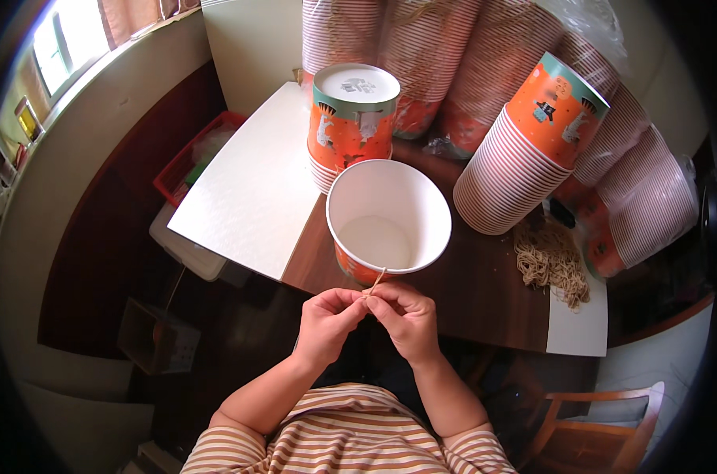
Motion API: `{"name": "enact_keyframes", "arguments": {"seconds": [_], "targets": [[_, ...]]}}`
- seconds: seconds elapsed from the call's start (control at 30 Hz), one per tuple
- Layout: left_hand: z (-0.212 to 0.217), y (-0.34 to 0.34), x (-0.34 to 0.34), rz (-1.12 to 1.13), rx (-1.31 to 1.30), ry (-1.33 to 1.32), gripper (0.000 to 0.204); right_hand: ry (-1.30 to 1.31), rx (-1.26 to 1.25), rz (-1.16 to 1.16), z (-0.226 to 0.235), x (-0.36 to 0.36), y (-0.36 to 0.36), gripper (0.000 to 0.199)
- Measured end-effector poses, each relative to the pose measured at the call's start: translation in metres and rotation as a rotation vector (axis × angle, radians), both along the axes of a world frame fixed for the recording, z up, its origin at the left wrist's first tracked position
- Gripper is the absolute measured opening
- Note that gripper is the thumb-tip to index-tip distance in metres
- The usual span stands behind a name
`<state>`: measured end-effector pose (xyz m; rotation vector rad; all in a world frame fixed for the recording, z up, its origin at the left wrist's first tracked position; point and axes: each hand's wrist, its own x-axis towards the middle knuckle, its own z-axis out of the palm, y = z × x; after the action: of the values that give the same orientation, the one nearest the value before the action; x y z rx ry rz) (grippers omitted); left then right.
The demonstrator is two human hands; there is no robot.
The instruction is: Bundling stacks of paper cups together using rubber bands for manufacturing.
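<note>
A large paper bucket (389, 215), white inside and orange-green outside, stands mouth up near the table's front edge, leaning a little toward me. Just below its near rim, my left hand (329, 320) and my right hand (404, 317) meet with thumbs and fingertips pinched together. Between them they grip a thin tan string (380, 278), whose end pokes up against the bucket's rim. How the string runs inside the fingers is hidden. A tangled heap of similar tan strings (549, 262) lies at the table's right side.
A short upside-down stack of printed buckets (355, 118) stands behind the open one. To the right leans a taller stack (516, 166). Plastic-wrapped bucket stacks (429, 55) fill the back. A red crate (186, 170) sits left of the table (248, 189); a wooden chair (595, 434) is lower right.
</note>
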<state>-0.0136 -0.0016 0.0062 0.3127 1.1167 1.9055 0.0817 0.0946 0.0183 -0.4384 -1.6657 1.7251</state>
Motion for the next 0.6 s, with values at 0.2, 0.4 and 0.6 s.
{"name": "enact_keyframes", "arguments": {"seconds": [0.2, 0.4, 0.6], "targets": [[0.0, 0.001, 0.002, 0.02, 0.034, 0.003, 0.008, 0.036, -0.289, 0.061, -0.003, 0.004, 0.007, 0.01], [0.007, 0.004, 0.007, 0.089, 0.045, 0.206, 0.005, 0.061, -0.571, 0.169, -0.006, 0.002, 0.009, 0.011], [0.0, 0.0, 0.006, 0.373, -0.023, 1.027, 0.026, 0.042, -0.622, 0.134, -0.001, 0.002, 0.004, 0.01]]}}
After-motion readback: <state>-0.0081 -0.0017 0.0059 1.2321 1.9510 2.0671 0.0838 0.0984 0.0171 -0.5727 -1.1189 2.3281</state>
